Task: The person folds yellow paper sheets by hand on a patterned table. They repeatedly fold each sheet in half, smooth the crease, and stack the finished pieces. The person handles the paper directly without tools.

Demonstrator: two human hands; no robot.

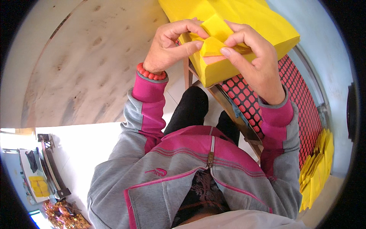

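Observation:
Above a large yellow paper-like block (263, 23), my two hands meet at a small folded piece of yellow paper (212, 49). My left hand (169, 44), with a red bead bracelet at its wrist, pinches the piece's left side between thumb and fingers. On the other side, my right hand (257, 57) grips it with thumb and forefinger, the thumb pressing on the lower fold. A strip of yellow paper (215, 26) stands up between the hands. Whether the folded piece is joined to the block beneath I cannot tell.
The block rests on a surface with a red-and-black patterned cover (299, 87), held by a wooden frame (249, 133). Several folded yellow sheets (316, 171) lie at its near right end. A wide wooden board (91, 57) fills the left. Gold, shiny items (65, 214) sit lower left.

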